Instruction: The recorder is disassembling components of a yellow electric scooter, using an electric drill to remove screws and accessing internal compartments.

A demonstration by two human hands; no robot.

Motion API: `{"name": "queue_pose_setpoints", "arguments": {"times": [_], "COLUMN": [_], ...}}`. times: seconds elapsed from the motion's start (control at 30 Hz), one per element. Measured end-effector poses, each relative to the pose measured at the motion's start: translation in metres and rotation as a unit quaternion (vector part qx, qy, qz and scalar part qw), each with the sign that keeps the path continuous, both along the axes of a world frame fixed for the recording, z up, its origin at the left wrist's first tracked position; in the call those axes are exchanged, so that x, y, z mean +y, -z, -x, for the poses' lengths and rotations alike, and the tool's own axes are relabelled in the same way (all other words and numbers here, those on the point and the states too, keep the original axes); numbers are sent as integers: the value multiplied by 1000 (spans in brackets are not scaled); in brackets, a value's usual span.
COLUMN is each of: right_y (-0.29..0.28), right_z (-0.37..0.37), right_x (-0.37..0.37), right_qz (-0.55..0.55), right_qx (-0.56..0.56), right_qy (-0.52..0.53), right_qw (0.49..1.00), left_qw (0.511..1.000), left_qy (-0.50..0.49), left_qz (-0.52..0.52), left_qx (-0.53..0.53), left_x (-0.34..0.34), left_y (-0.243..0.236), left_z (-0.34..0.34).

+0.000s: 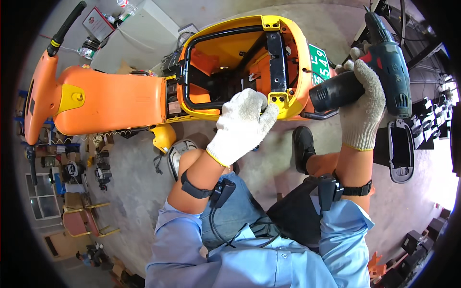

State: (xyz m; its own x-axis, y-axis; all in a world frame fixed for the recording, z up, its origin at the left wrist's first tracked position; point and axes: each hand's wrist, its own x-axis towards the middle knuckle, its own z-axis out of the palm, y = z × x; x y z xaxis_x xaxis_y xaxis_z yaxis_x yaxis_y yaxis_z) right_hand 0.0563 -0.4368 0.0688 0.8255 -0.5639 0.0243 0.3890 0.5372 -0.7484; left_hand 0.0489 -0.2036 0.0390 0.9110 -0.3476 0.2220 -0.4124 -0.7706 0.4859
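An orange and yellow electric scooter [115, 96] stands across the view in front of me, its seat off and a black tube frame [201, 43] lining the open body. My left hand [245, 122], in a white knit glove, is closed at the near rim beside a yellow bracket [278, 99] with bolt holes. Anything between its fingers is hidden. In my gloved right hand [362, 93] is a dark cordless drill [393, 72], gripped by the handle. Its bit points away from me, and its black battery [331, 91] faces the scooter's tail.
Beyond the scooter is a grey cabinet [139, 38] with bottles and a framed sheet. A green plate [319, 62] sits at the tail. A black-and-grey case [401, 151] lies at right. A reddish chair [79, 222] and parts stand at left. My legs straddle the floor below.
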Motion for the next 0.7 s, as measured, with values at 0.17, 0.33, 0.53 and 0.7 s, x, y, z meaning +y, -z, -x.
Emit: {"name": "queue_pose_setpoints", "arguments": {"times": [0.17, 0.33, 0.53, 0.7], "right_y": [-2, 2, -5, 2], "right_z": [2, -3, 2, -8], "right_x": [3, 5, -7, -16], "right_qz": [-34, -52, -24, -25], "right_qx": [15, 12, 28, 30], "right_qy": [35, 30, 44, 32], "right_qw": [999, 998, 998, 999], "left_qw": [996, 991, 997, 999], "left_qy": [-28, -29, 1, -9], "left_qz": [-80, -104, -56, -50], "left_qx": [-6, 79, 51, -4], "left_x": [-14, -13, -1, -4], "left_y": [-5, -6, -9, 6], "left_z": [-3, -20, -20, -20]}}
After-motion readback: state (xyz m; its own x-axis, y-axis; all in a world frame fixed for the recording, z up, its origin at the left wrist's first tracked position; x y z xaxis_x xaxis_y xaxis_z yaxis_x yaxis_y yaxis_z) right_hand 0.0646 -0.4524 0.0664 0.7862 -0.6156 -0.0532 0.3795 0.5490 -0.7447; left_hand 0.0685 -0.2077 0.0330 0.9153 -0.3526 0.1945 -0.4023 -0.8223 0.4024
